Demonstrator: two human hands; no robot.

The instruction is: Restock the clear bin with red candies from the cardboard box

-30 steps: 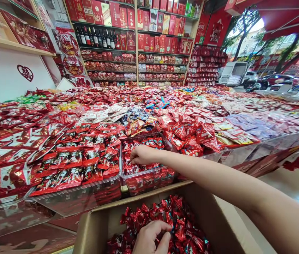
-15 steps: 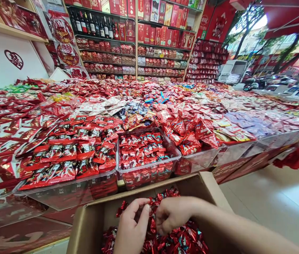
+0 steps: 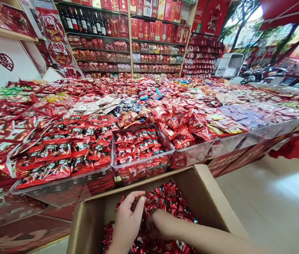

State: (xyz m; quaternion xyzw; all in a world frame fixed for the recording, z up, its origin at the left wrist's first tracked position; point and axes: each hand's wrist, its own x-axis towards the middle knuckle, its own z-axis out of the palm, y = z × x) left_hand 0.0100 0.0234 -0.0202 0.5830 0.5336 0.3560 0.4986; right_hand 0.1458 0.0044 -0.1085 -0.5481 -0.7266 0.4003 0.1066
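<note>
Clear bins (image 3: 142, 165) of red-wrapped sweets fill counter; wine bottles (image 3: 77, 21) and red gift boxes (image 3: 154, 31) on back shelves; parked cars (image 3: 279, 76) outside.

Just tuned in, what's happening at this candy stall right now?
A person has both hands down in a cardboard box full of red-wrapped candies. The left hand and right hand are digging into the pile side by side; whether either has closed on any candies can't be told. Just beyond the box, a clear plastic bin on the display holds similar red candies.
</note>
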